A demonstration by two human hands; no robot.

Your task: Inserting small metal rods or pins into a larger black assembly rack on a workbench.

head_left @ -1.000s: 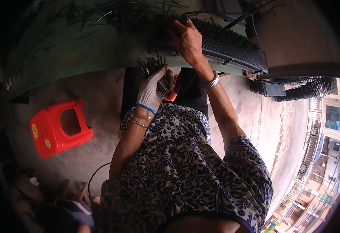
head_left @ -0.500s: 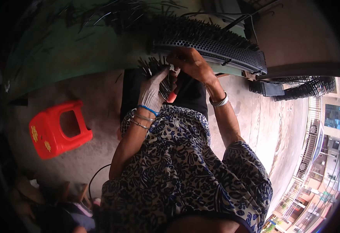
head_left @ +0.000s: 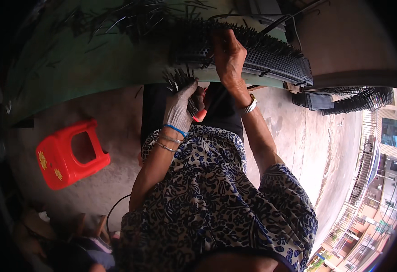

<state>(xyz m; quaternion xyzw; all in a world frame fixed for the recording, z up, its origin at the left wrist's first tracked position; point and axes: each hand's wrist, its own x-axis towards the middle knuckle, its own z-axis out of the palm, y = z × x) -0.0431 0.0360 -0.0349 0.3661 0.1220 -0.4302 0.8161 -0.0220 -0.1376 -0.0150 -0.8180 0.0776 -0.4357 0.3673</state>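
My left hand, in a pale knitted glove with dark fingertips, is closed around a bundle of thin dark sticks just off the near edge of the green table. The upper ends fan out above the glove. My bare right hand is over a long black perforated rack, its fingers curled toward the holes. Many short dark sticks stand in the rack's top. Shadow and the hand itself hide whatever the right fingertips grip.
Loose dark sticks lie scattered across the table's far side. A red plastic stool lies on its side on the floor to the left. Black wire racks stand at the right beyond the table. Some wooden legs show at lower left.
My right hand has moved from the bundle up and away to the rack. My left hand keeps its grip on the sticks, almost in the same place.
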